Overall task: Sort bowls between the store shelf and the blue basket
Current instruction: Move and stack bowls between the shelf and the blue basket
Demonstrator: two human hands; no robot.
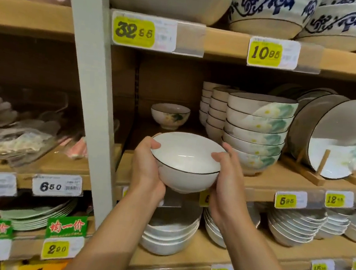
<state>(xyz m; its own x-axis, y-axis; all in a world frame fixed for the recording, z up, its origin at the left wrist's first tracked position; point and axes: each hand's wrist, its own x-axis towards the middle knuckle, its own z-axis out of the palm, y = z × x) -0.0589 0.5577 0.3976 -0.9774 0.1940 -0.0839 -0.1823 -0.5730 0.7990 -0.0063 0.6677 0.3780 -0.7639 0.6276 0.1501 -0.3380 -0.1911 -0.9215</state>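
Two bare hands are holding a white bowl (186, 161) with a thin dark rim in front of a wooden store shelf (276, 184). The left hand (145, 168) is gripping the bowl's left side, its thumb hooking over the rim. The right hand (226, 183) is gripping the right side the same way, so both hands are clamped on the bowl. The bowl is hanging in the air in front of the shelf edge.

Just beyond the hands, a small flowered bowl (169, 115) is standing alone toward the back of the shelf. Just right of the right hand, a stack of leaf-painted bowls (256, 131) is standing at the shelf front, with further stacks behind it. Farther right, large plates (342, 137) are leaning on edge in a wooden rack. Left of the left hand, a grey upright post (91, 96) is dividing the shelving. Below the wrists, a stack of pale bowls (169, 234) is sitting on the next shelf down.

Above the hands, yellow price tags are reading "32 55" (134, 32) and "10 95" (265, 53). Right of the right hand, another is reading "5 95" (287, 201). Down to the left, tags are reading "6 50" (57, 186) and "2 90" (57, 249), beside a green sign (66, 227) with red Chinese characters.

The bowl's mouth is facing up and tilting slightly toward the viewer, with its foot pointing down; being round, it is showing no long axis
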